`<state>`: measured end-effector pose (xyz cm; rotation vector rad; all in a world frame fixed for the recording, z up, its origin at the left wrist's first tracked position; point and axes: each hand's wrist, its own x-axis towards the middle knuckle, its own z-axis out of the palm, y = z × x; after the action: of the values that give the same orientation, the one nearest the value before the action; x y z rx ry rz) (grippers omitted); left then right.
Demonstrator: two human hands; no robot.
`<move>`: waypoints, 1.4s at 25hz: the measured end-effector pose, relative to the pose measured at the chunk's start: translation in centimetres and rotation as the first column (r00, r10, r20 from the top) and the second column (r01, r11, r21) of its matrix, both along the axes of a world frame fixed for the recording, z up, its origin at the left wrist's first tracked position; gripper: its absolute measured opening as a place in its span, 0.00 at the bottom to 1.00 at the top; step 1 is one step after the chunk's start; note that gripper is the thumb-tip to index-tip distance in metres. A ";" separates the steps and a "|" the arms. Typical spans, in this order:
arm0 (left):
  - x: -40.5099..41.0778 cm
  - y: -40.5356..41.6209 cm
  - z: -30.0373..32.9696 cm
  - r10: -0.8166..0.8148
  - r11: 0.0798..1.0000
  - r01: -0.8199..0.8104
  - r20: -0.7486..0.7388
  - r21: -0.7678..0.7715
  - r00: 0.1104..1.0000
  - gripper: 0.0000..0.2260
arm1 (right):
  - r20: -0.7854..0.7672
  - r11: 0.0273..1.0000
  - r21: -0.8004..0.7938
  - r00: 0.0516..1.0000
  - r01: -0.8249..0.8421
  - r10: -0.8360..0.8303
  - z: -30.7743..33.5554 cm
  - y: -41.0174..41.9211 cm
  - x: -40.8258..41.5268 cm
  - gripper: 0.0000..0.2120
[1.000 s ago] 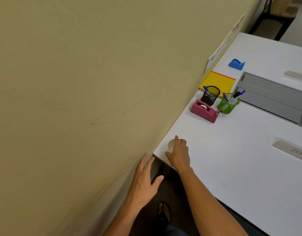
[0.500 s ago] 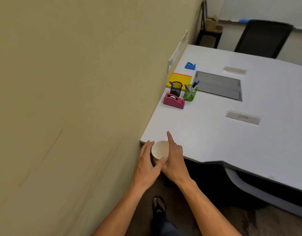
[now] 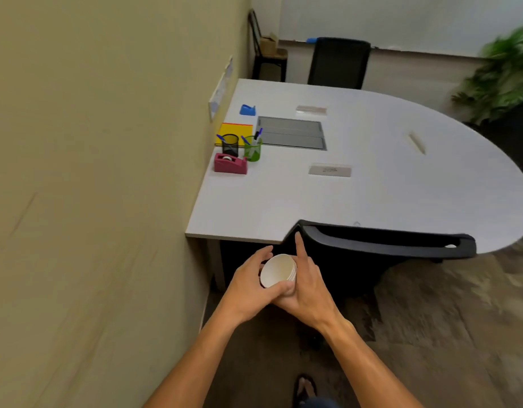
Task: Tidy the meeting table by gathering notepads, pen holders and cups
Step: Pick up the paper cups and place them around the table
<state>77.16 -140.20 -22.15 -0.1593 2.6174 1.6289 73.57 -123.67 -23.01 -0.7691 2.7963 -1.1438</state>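
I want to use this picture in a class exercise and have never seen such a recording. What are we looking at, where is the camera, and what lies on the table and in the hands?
No machine here: a person wears a camera on the head, looking down at both bare hands. The left hand and right hand together hold a stack of white paper cups in front of the white meeting table. On the table near the wall stand a pink tape dispenser, a black mesh pen holder, a green pen holder, a yellow notepad and a blue tape dispenser.
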 end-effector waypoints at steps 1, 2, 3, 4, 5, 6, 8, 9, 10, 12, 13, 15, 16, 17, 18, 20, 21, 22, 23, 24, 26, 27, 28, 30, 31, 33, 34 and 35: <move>-0.2 0.9 0.1 -0.058 0.998 0.058 -0.001 -0.008 0.998 0.40 | -0.019 1.000 0.005 1.000 0.011 -0.011 0.1 1.3 0.2 0.60; -0.1 2.6 0.2 -0.118 0.993 0.118 0.005 -0.022 0.993 0.39 | -0.015 0.999 0.003 0.999 0.033 -0.033 0.2 3.4 0.9 0.60; 0.1 2.7 0.2 -0.130 0.991 0.130 0.001 -0.017 0.991 0.38 | -0.002 1.000 0.010 1.000 0.004 -0.004 0.3 3.7 0.9 0.60; 0.2 4.1 0.5 -0.168 0.986 0.168 0.000 -0.015 0.986 0.37 | 0.013 1.000 0.007 1.000 0.007 -0.007 0.4 5.4 1.3 0.60; 0.1 6.0 0.8 -0.212 0.977 0.212 -0.007 -0.013 0.977 0.36 | 0.028 0.999 0.002 0.999 0.037 -0.037 0.4 7.4 1.7 0.60; 0.0 7.4 0.8 -0.238 0.971 0.238 -0.010 -0.011 0.971 0.35 | 0.031 0.999 0.008 0.998 0.053 -0.053 0.4 8.9 2.0 0.60; -0.1 9.7 0.8 -0.267 0.963 0.267 -0.016 0.026 0.964 0.34 | 0.042 0.996 0.036 0.995 0.086 -0.088 0.6 11.4 2.9 0.60; -0.2 11.3 0.8 -0.283 0.958 0.283 -0.014 0.045 0.959 0.34 | 0.043 0.993 0.055 0.993 0.104 -0.106 0.6 13.1 3.3 0.59; -0.3 13.3 0.9 -0.300 0.953 0.300 -0.014 0.045 0.954 0.33 | 0.057 0.989 0.065 0.989 0.133 -0.137 0.6 15.1 3.5 0.59; -0.7 18.1 1.0 -0.361 0.933 0.361 -0.007 0.007 0.933 0.33 | 0.100 0.980 0.054 0.975 0.192 -0.196 0.7 20.0 4.0 0.58; -0.8 20.4 1.1 -0.383 0.924 0.382 -0.011 -0.024 0.924 0.33 | 0.128 0.979 0.056 0.971 0.197 -0.203 0.7 22.3 4.2 0.57; -1.0 24.0 1.2 -0.395 0.917 0.394 -0.012 -0.058 0.919 0.32 | 0.166 0.983 0.055 0.969 0.176 -0.183 1.1 25.8 4.3 0.56; -1.1 26.2 1.3 -0.396 0.917 0.394 -0.022 -0.069 0.918 0.32 | 0.170 0.985 0.068 0.971 0.158 -0.168 1.2 28.0 4.2 0.56; -1.2 29.1 1.3 -0.393 0.918 0.391 -0.021 -0.072 0.919 0.31 | 0.185 0.985 0.072 0.968 0.158 -0.169 1.5 30.8 4.0 0.56; -1.5 31.3 1.3 -0.391 0.917 0.389 -0.016 -0.085 0.920 0.31 | 0.198 0.986 0.081 0.967 0.148 -0.162 1.6 33.1 3.9 0.55; -1.9 34.4 1.3 -0.392 0.917 0.391 0.004 -0.078 0.920 0.30 | 0.209 0.988 0.103 0.968 0.117 -0.136 2.1 36.6 3.2 0.55; -2.3 36.4 1.2 -0.399 0.914 0.398 0.007 -0.081 0.917 0.29 | 0.210 0.987 0.124 0.970 0.101 -0.125 2.5 38.7 3.0 0.55; -2.7 39.2 1.3 -0.405 0.910 0.404 0.014 -0.090 0.914 0.28 | 0.209 0.986 0.131 0.969 0.107 -0.133 2.8 41.5 2.8 0.55; -3.1 40.9 1.1 -0.406 0.908 0.405 0.014 -0.104 0.914 0.27 | 0.206 0.983 0.152 0.969 0.105 -0.135 3.1 43.2 2.7 0.54; -3.6 43.4 1.3 -0.409 0.907 0.408 0.009 -0.109 0.912 0.26 | 0.197 0.980 0.164 0.970 0.109 -0.140 3.5 45.6 2.4 0.54; -4.0 45.1 1.7 -0.422 0.900 0.420 0.003 -0.116 0.906 0.25 | 0.180 0.976 0.190 0.973 0.110 -0.145 3.7 47.2 2.0 0.54; -4.5 47.1 1.9 -0.438 0.891 0.435 0.003 -0.131 0.899 0.24 | 0.170 0.973 0.195 0.972 0.126 -0.160 3.7 49.2 1.6 0.53; -5.0 48.2 2.0 -0.455 0.880 0.450 0.004 -0.151 0.891 0.24 | 0.169 0.970 0.206 0.971 0.131 -0.167 3.7 50.2 1.3 0.53; -6.3 50.6 2.3 -0.487 0.859 0.483 0.023 -0.171 0.873 0.25 | 0.174 0.962 0.229 0.966 0.146 -0.189 3.3 52.9 0.3 0.51; -7.4 51.9 2.1 -0.496 0.852 0.494 0.032 -0.173 0.868 0.25 | 0.176 0.960 0.233 0.964 0.155 -0.198 3.0 54.2 -0.4 0.49; -8.5 52.7 2.3 -0.514 0.839 0.512 0.038 -0.185 0.857 0.24 | 0.181 0.959 0.239 0.964 0.150 -0.196 3.1 55.1 -1.1 0.48; -9.7 53.8 2.3 -0.528 0.829 0.528 0.051 -0.185 0.847 0.23 | 0.183 0.958 0.230 0.959 0.170 -0.214 2.9 56.2 -2.0 0.48; -10.7 54.5 2.1 -0.542 0.820 0.541 0.049 -0.190 0.839 0.23 | 0.182 0.956 0.231 0.957 0.181 -0.225 2.7 56.8 -2.8 0.48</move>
<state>66.44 -85.69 -20.02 0.5422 2.4900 1.1724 70.77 -66.84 -20.28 -0.3285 2.8057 -0.8672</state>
